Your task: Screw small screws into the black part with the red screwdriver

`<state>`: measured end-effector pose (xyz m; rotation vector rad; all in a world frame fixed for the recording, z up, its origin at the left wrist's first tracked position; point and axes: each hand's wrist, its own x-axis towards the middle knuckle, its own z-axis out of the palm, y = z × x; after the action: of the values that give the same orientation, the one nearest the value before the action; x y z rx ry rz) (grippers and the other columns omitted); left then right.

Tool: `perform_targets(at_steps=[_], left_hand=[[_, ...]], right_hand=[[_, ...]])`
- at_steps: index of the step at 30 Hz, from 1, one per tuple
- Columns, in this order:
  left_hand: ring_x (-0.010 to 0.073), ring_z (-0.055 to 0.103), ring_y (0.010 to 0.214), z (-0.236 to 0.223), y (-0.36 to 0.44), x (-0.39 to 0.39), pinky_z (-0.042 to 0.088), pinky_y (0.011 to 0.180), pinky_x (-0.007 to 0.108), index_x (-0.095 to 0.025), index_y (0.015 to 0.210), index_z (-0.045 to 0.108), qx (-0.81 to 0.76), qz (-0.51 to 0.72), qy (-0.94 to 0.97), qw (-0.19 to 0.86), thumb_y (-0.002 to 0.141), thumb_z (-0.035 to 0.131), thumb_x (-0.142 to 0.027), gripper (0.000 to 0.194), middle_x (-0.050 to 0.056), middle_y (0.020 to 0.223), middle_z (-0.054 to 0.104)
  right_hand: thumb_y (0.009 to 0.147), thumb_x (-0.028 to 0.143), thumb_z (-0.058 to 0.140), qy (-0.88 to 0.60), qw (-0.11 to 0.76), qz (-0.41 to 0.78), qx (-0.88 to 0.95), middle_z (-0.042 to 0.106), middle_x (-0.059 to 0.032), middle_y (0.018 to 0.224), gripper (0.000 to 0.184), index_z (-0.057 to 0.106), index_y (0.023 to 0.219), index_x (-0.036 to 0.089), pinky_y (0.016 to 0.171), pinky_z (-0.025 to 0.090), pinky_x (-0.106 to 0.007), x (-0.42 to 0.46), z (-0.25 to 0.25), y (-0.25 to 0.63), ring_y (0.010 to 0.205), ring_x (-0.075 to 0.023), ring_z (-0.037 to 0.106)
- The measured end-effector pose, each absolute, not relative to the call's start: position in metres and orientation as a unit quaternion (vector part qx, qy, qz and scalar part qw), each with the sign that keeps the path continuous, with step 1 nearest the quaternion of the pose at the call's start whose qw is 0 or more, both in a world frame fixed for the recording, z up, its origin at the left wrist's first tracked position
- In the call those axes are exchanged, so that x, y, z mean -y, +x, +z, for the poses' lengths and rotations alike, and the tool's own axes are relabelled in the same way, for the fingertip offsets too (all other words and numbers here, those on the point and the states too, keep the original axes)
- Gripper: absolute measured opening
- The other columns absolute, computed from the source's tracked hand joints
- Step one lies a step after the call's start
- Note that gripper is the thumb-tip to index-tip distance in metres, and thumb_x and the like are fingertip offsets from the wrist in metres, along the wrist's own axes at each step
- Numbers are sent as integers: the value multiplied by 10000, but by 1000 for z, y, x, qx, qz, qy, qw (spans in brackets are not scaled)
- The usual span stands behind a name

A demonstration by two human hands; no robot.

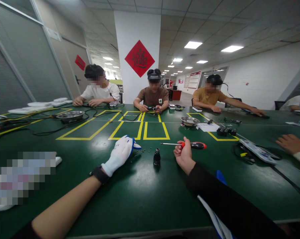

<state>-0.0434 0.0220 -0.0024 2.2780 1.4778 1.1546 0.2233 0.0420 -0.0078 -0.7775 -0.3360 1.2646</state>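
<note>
Head view: my left hand (121, 152) is in a white-and-blue glove (118, 157), fingers curled down at the table (135, 205). Can't tell if it's gripping anything; fingertips are partly hidden. Black band (100, 175) on that wrist. Small loose bits (142, 151), screw-like, lie just right of the glove.

My right hand (183, 155) is bare, black sleeve (214, 187) on the arm. It's grasping a screwdriver (199, 145) with a red-and-black handle, thumb up against it, shaft roughly level and pointing left. Tip ends near the top of a black tapered part (157, 158); can't judge the gap. That part stands upright on the table between my hands, neither one touching it.

Blue-and-white item partly under my right forearm, too covered to identify. Far of my hands: yellow tape outlines (156, 138). Far right: metal bowl (189, 121), white paper (206, 127), cluster of black parts (224, 130). Power strip (256, 151) nearer on the right, a co-worker's hand (292, 144) beyond it. Another metal bowl (70, 115) far left. Three co-workers sit across the table.
</note>
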Motion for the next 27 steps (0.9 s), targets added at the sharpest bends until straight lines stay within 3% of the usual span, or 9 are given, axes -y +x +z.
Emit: perform_targets(at_steps=[5, 12, 27], left_hand=[[257, 543, 1047, -6, -38, -20, 200, 1156, 476, -172, 871, 747, -481, 291, 827, -12, 975, 164, -368, 624, 118, 969, 646], [214, 548, 920, 0, -32, -11, 337, 1064, 467, -152, 792, 678, -463, 269, 844, -34, 975, 274, -314, 473, 82, 836, 600], [176, 522, 1014, 4, -35, 6, 180, 1162, 457, -197, 923, 729, -347, 223, 911, 20, 982, 236, -252, 500, 54, 943, 605]], right_hand=[[851, 418, 501, -348, 725, 575, 149, 318, 104, 408, 350, 470, 606, 171, 324, 201, -149, -43, -8, 224, 319, -27, 261], [854, 416, 499, -349, 725, 577, 141, 316, 102, 404, 358, 464, 596, 171, 319, 200, -150, -43, -7, 225, 312, -23, 257], [824, 405, 545, -338, 734, 574, 136, 328, 103, 400, 342, 455, 586, 178, 317, 197, -161, -41, -4, 226, 310, -28, 265]])
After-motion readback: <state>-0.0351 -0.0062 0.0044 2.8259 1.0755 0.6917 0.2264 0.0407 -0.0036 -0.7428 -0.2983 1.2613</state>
